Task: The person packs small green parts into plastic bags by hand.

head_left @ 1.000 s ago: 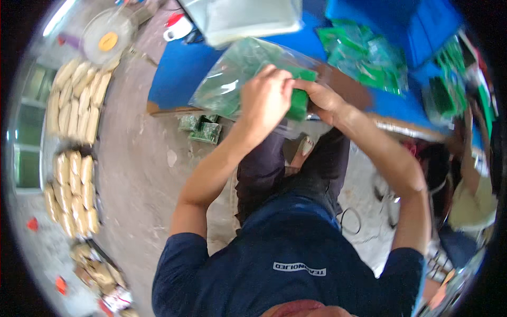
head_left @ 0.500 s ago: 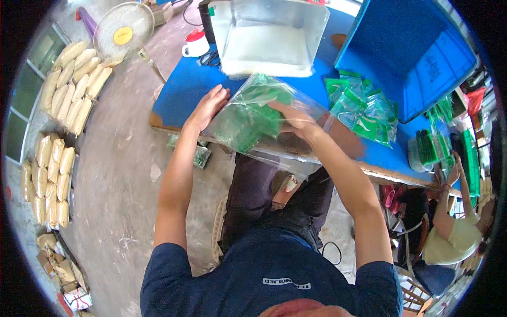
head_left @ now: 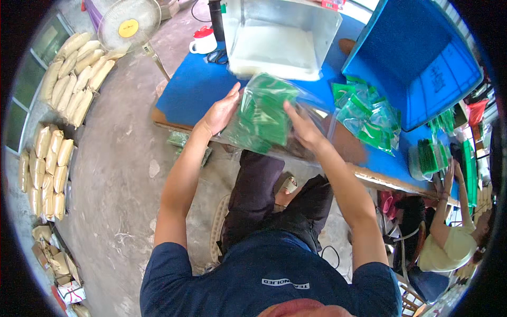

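A large clear plastic bag (head_left: 240,138) with a stack of flat green packets (head_left: 265,113) inside is held above the table's near edge, slightly blurred. My left hand (head_left: 221,112) lies along the bag's left side, its fingers stretched out. On the opposite side my right hand (head_left: 305,127) grips the bag, thumb over the top; its other fingers are partly hidden. To the right, several loose clear packets with green tops (head_left: 367,113) lie in a pile on the blue table (head_left: 185,100).
A metal bin (head_left: 277,45) stands behind the bag, beside a white mug with red lid (head_left: 204,41) and black scissors (head_left: 216,56). A big blue crate (head_left: 422,68) lies tipped at right. Another person (head_left: 449,243) works at the right end. A fan (head_left: 129,29) stands left.
The green packets inside the bag have come together into a squarer, more upright stack. Both hands have moved slightly to the right. The view has shifted a little.
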`<state>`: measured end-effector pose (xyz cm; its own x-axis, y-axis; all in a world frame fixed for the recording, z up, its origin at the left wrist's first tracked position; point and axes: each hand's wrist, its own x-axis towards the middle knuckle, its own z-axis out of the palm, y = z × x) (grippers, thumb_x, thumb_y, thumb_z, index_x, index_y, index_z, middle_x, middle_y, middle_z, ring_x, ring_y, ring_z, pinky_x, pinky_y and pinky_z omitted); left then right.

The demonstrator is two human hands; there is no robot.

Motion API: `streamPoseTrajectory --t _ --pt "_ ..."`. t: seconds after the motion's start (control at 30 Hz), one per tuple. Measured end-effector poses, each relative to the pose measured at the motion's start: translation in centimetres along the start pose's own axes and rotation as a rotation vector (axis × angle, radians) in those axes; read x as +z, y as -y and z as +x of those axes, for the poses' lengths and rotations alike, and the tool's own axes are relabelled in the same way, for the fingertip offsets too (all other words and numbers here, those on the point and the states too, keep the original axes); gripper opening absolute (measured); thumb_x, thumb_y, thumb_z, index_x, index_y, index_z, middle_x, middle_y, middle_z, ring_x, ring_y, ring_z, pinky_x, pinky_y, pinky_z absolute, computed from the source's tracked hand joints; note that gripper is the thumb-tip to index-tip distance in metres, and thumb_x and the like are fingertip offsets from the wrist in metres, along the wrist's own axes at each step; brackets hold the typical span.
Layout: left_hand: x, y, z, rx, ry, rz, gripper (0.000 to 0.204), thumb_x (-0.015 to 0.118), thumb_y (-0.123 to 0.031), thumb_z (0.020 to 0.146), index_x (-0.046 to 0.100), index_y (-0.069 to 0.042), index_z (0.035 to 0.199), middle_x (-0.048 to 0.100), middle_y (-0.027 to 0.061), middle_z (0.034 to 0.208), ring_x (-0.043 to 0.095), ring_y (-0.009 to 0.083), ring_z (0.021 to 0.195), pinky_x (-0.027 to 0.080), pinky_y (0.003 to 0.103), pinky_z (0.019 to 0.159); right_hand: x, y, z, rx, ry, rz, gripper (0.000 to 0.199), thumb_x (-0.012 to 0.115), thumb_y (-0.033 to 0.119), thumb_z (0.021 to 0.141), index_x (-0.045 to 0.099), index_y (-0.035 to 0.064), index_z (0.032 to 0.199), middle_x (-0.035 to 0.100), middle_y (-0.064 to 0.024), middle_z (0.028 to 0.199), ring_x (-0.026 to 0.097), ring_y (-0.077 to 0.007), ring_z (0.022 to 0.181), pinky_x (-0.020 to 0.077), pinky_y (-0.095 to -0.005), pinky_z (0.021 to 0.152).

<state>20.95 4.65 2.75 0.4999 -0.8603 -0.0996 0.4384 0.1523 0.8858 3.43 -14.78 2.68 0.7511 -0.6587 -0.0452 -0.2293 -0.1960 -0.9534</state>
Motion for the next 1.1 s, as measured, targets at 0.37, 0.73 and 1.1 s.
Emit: streamPoseTrajectory --t 0.37,0.73,1.1 --pt "0.3 0.8 0.9 0.076 0.081 0.279 0.083 0.063 -0.020 0.092 0.015 -0.010 0.160 0.031 0.0127 0.159 0.036 0.0229 0.143 0.025 0.033 0.117 -3.3 0.7 -3.7 0.092 0.612 0.708 0.110 0.084 0.030 0.080 0.008 -0.0008 0.155 0.040 -0.0246 0.148 0.058 -0.0288 0.121 0.0561 -0.0373 0.091" --pt "2.4 -0.9 0.0 0.054 0.154 0.829 0.091 0.084 -0.015 0.079 0.034 -0.009 0.154 0.035 0.0122 0.157 0.036 0.0211 0.141 0.038 0.035 0.112 -6.4 -4.0 -3.7 -0.779 -0.127 -0.817 0.037 0.065 0.034 0.091 0.061 0.0009 0.108 0.061 -0.0197 0.099 0.063 -0.0366 0.087 0.0533 -0.0450 0.073" --pt "7.8 -3.7 1.9 0.474 0.245 1.632 0.091 0.080 -0.042 0.080 0.036 -0.011 0.153 0.027 0.0233 0.159 0.027 0.0409 0.146 0.026 0.046 0.118 -10.8 -7.7 -6.1 -0.858 0.071 -0.802 0.034 0.060 0.016 0.092 0.059 -0.0007 0.121 0.056 -0.0218 0.131 0.044 -0.0383 0.135 0.0382 -0.0474 0.110"
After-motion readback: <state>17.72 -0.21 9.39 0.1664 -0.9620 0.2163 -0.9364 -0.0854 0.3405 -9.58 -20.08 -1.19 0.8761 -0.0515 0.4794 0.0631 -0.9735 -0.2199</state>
